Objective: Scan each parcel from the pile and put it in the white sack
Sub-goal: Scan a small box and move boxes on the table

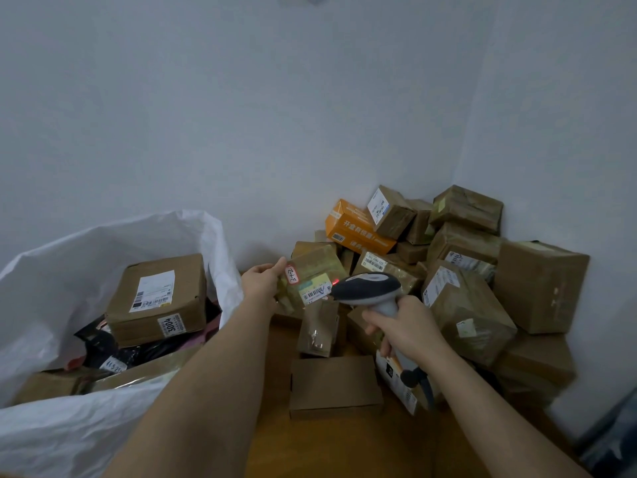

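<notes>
A: Forearms fill the near field, both reaching toward the pile (458,270) in the corner. Step in hand?

B: Scan step, by the look of it. Left hand (262,281) holds a taped brown parcel (312,276) by its left edge, thumb over the top, fingers behind and hidden; label turned up toward the camera. Parcel sits raised at the front of the pile, well right of the sack (69,270).

A: And the other hand?

B: Right hand (401,327) is wrapped closed around the grip of the scanner (367,288). Scanner head points left at the label; a red glow shows at its nose, just beside the barcode. Whether the trigger finger is pressing cannot be told.

A: Sack status?

B: Open mouth at left, several parcels already inside, a brown box (157,298) on top. Many remain in the pile, so the task looks well short of done.

A: Next move?

B: Judged: once the read registers, the left hand carries the parcel left over the sack rim and lets go. Needs clearance over the rim; scanner stays with the right hand.
</notes>
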